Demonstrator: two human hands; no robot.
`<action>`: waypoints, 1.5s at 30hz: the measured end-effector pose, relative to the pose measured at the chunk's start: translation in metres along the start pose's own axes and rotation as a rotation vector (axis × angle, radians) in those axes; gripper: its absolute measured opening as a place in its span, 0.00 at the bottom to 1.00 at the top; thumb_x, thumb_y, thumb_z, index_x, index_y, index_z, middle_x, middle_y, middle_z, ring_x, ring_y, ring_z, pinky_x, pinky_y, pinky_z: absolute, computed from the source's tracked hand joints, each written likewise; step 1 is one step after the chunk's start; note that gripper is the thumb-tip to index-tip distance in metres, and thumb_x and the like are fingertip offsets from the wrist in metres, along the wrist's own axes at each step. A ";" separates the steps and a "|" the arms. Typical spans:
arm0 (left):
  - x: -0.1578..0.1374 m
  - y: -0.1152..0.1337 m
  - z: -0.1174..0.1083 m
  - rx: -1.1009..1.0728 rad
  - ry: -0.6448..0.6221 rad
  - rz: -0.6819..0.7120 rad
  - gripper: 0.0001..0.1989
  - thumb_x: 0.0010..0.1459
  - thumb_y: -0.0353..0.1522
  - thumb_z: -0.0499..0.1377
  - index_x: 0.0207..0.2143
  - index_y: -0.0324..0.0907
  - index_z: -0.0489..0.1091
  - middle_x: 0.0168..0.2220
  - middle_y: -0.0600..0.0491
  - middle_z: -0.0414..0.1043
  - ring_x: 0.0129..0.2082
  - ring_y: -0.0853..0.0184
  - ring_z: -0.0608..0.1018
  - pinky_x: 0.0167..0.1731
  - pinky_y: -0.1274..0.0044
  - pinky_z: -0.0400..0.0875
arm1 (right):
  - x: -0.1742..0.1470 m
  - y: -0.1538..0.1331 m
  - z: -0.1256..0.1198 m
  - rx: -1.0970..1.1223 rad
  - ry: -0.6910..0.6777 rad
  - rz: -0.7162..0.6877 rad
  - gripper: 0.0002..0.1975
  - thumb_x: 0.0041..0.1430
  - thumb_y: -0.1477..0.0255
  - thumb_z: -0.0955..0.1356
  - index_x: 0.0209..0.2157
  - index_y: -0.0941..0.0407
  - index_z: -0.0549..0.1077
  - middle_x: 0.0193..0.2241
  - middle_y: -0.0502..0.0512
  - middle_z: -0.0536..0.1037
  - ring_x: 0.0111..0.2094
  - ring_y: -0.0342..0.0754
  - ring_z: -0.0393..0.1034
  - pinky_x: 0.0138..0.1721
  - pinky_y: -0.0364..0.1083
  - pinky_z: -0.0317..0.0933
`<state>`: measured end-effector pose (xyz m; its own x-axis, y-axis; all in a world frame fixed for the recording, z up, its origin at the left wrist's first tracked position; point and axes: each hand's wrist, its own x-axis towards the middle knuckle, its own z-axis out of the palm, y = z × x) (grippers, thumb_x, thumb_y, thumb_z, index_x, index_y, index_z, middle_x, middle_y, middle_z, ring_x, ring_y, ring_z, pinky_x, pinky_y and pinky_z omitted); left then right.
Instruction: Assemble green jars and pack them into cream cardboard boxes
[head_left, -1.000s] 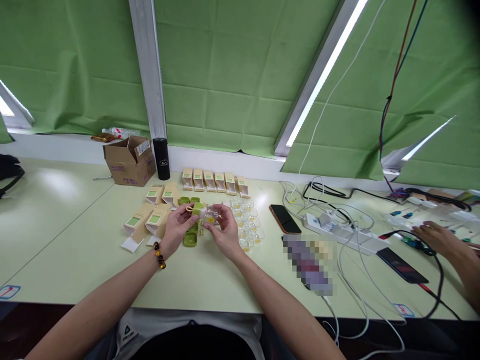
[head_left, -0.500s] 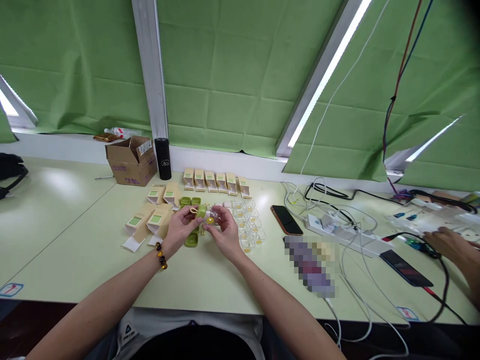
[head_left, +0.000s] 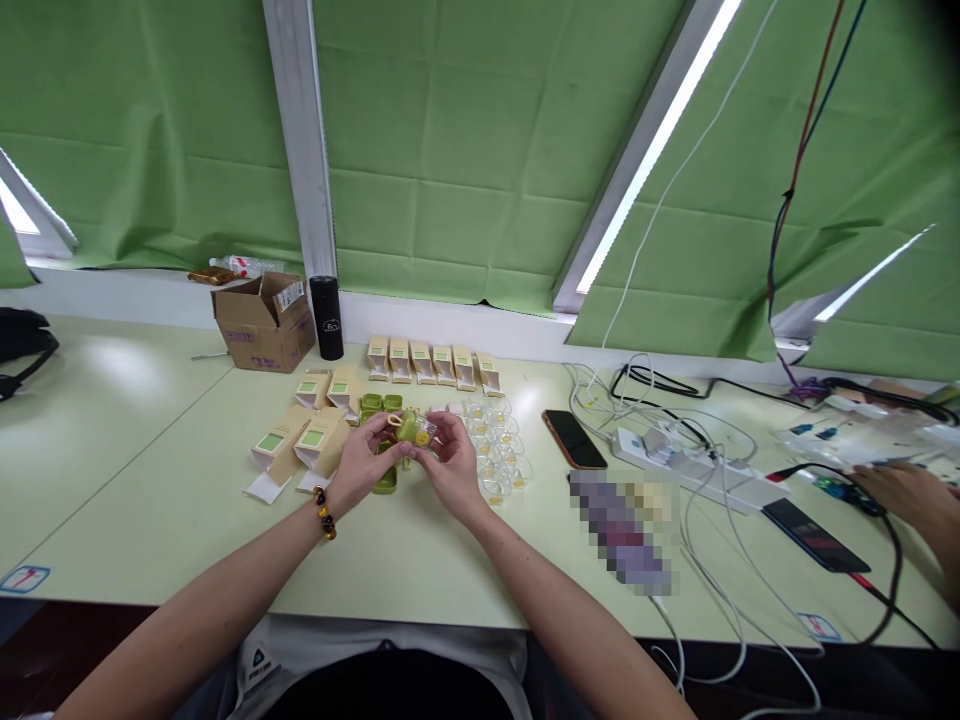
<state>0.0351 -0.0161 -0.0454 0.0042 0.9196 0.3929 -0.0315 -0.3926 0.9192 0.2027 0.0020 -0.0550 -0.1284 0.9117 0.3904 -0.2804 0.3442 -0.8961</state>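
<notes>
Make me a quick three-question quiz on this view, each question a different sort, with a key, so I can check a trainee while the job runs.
1. The left hand holds a green piece. What does the right hand hold?
A) a phone
B) a clear piece
C) a power strip

2. True or false: the black cylinder stands upright, to the right of the cardboard box.

3. How many cartons stand in the back row of small cartons?

Key:
1. B
2. True
3. Six
</notes>
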 end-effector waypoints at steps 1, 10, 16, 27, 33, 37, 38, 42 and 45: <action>-0.001 0.002 0.001 -0.030 -0.018 -0.011 0.29 0.56 0.44 0.72 0.56 0.40 0.75 0.55 0.42 0.76 0.51 0.56 0.80 0.51 0.67 0.77 | 0.000 -0.001 0.000 0.022 0.003 0.016 0.28 0.48 0.70 0.81 0.50 0.49 0.71 0.46 0.52 0.77 0.44 0.48 0.76 0.47 0.49 0.76; -0.002 0.003 0.002 -0.116 -0.014 0.051 0.28 0.60 0.40 0.69 0.60 0.42 0.71 0.56 0.41 0.74 0.55 0.56 0.77 0.54 0.66 0.74 | 0.002 -0.010 0.005 0.149 0.038 0.058 0.30 0.43 0.71 0.82 0.46 0.50 0.71 0.45 0.51 0.79 0.44 0.49 0.79 0.45 0.47 0.78; -0.002 -0.003 -0.001 0.028 0.016 0.106 0.27 0.59 0.38 0.70 0.59 0.42 0.72 0.54 0.43 0.75 0.49 0.59 0.78 0.52 0.66 0.74 | 0.001 -0.013 0.004 0.204 0.033 0.120 0.26 0.50 0.58 0.81 0.45 0.50 0.72 0.46 0.53 0.80 0.38 0.50 0.82 0.42 0.53 0.80; -0.005 0.006 0.002 0.221 0.013 0.176 0.18 0.65 0.38 0.65 0.56 0.44 0.74 0.54 0.44 0.76 0.47 0.61 0.78 0.50 0.68 0.75 | 0.002 -0.014 0.003 0.430 -0.104 0.357 0.29 0.60 0.42 0.70 0.43 0.54 0.75 0.32 0.58 0.84 0.37 0.57 0.83 0.38 0.56 0.79; -0.005 0.007 0.003 0.255 -0.011 0.185 0.18 0.67 0.37 0.62 0.58 0.44 0.73 0.53 0.45 0.76 0.49 0.61 0.78 0.51 0.69 0.74 | 0.003 -0.007 0.000 0.450 -0.147 0.397 0.32 0.63 0.40 0.67 0.45 0.56 0.77 0.33 0.59 0.85 0.32 0.53 0.82 0.36 0.53 0.77; -0.005 0.009 0.002 0.314 -0.024 0.228 0.18 0.68 0.36 0.61 0.59 0.45 0.72 0.55 0.45 0.75 0.51 0.60 0.78 0.53 0.68 0.73 | 0.002 -0.007 0.000 0.478 -0.152 0.415 0.32 0.62 0.40 0.68 0.45 0.57 0.78 0.34 0.59 0.85 0.31 0.52 0.80 0.35 0.51 0.76; -0.006 0.010 0.002 0.338 -0.028 0.246 0.18 0.68 0.36 0.60 0.59 0.45 0.72 0.55 0.45 0.75 0.52 0.59 0.77 0.53 0.67 0.73 | 0.002 -0.007 0.001 0.477 -0.150 0.411 0.32 0.62 0.41 0.68 0.45 0.57 0.78 0.34 0.59 0.85 0.32 0.52 0.80 0.35 0.51 0.75; -0.008 0.012 0.004 0.444 -0.055 0.278 0.21 0.68 0.36 0.60 0.61 0.47 0.70 0.57 0.45 0.73 0.52 0.58 0.76 0.51 0.67 0.74 | 0.001 -0.011 0.002 0.439 -0.100 0.351 0.27 0.62 0.44 0.70 0.47 0.53 0.76 0.38 0.58 0.85 0.38 0.54 0.81 0.38 0.52 0.75; -0.010 0.011 0.007 0.472 -0.056 0.247 0.26 0.65 0.36 0.63 0.64 0.48 0.66 0.59 0.44 0.71 0.53 0.57 0.76 0.51 0.66 0.74 | 0.000 -0.013 0.003 0.420 -0.056 0.295 0.23 0.62 0.48 0.72 0.47 0.51 0.75 0.42 0.56 0.84 0.41 0.53 0.81 0.40 0.52 0.75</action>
<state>0.0413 -0.0298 -0.0391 0.1072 0.8014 0.5885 0.4146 -0.5740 0.7061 0.2036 -0.0025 -0.0430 -0.3070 0.9391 0.1545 -0.5805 -0.0562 -0.8123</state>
